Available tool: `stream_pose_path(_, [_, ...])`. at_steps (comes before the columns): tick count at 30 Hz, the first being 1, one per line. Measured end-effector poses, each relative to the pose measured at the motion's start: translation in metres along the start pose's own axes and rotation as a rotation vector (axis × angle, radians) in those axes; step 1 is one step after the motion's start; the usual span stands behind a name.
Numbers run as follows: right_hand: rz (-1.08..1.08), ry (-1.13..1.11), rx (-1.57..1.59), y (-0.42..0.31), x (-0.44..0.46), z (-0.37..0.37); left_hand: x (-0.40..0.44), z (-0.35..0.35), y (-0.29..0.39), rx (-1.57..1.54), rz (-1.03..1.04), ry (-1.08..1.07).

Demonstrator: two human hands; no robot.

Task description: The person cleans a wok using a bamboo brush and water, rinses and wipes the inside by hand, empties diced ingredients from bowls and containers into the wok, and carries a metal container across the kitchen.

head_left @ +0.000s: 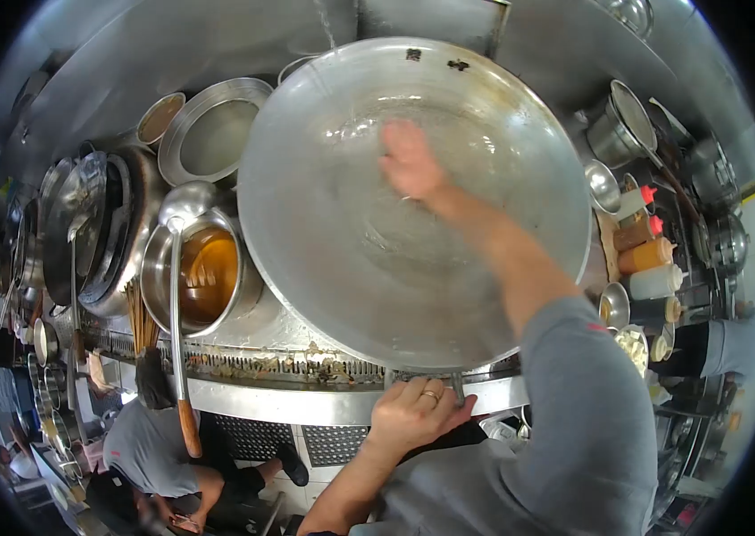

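Note:
A very large metal wok [306, 259] fills the middle of the view, tilted toward me, with some shallow water inside. My left hand [413, 411], wearing a ring, is closed round the handle at the wok's near rim. Inside the wok my right hand [409, 161] reaches out over the wet surface, slightly blurred, its fingers stretched out and nothing visible in them. Whether its palm touches the metal I cannot tell. A thin stream of water [324, 25] falls at the wok's far left rim.
Left of the wok stand a pot of brown liquid [154, 286], a long-handled ladle [177, 322] and a round metal basin [176, 147]. Squeeze bottles [647, 257] and a steel pot [612, 134] line the right. Another person [159, 447] in a grey shirt sits at lower left.

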State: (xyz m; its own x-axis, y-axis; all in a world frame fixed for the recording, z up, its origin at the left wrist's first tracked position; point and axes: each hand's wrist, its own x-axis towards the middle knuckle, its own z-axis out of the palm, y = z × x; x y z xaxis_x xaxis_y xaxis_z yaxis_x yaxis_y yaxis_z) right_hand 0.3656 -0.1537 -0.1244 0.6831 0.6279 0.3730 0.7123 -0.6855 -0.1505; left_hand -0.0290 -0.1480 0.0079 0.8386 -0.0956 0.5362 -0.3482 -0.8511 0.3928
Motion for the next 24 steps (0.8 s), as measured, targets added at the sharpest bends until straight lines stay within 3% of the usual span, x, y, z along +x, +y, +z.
stream_pose_path(2, [-0.191,0.138,0.304,-0.061,0.01,0.033,0.001,-0.001,0.0,0.002,0.017,0.008])
stream_pose_path(4, [-0.044,0.081,0.104,-0.147,-0.001,0.013,0.002,0.0,0.0,-0.003,0.03,0.018])
stream_pose_path(6, [-0.171,0.034,0.383,-0.159,-0.036,-0.004,0.0,0.002,0.0,-0.02,0.028,0.055])
stream_pose_path(8, [-0.385,-0.294,0.548,-0.133,-0.083,-0.043,-0.001,0.002,0.0,-0.022,0.044,0.051])
stream_pose_path(10, [-0.625,-0.568,0.479,-0.074,-0.12,-0.081,-0.001,0.0,-0.001,-0.026,0.046,0.062])
stream_pose_path(12, [-0.875,-0.451,0.37,0.02,-0.131,-0.073,-0.002,-0.001,0.0,-0.052,0.042,0.073])
stream_pose_path(13, [-0.444,-0.726,0.187,0.033,-0.12,-0.107,-0.003,-0.003,0.0,-0.052,0.042,0.051])
stream_pose_path(14, [-0.195,-0.721,0.167,0.039,-0.102,-0.134,-0.004,-0.003,-0.001,-0.055,0.045,0.055])
stream_pose_path(16, [0.31,-0.653,-0.034,0.058,-0.057,-0.119,-0.005,-0.001,-0.003,-0.079,0.062,0.06])
stream_pose_path(18, [0.452,-0.293,-0.165,0.06,-0.032,-0.068,-0.005,0.002,-0.006,-0.091,0.086,0.084])
stream_pose_path(19, [0.279,-0.287,-0.247,0.058,-0.02,-0.034,-0.005,0.004,-0.007,-0.095,0.1,0.093])
stream_pose_path(20, [0.36,-0.152,0.025,0.018,-0.017,-0.031,-0.003,0.004,-0.01,-0.084,0.104,0.089])
stream_pose_path(23, [0.088,-0.235,0.394,-0.078,-0.043,-0.03,-0.006,0.002,-0.009,-0.081,0.118,0.055])
stream_pose_path(24, [0.067,-0.413,0.449,-0.097,-0.064,-0.045,-0.005,0.002,-0.009,-0.089,0.117,0.049])
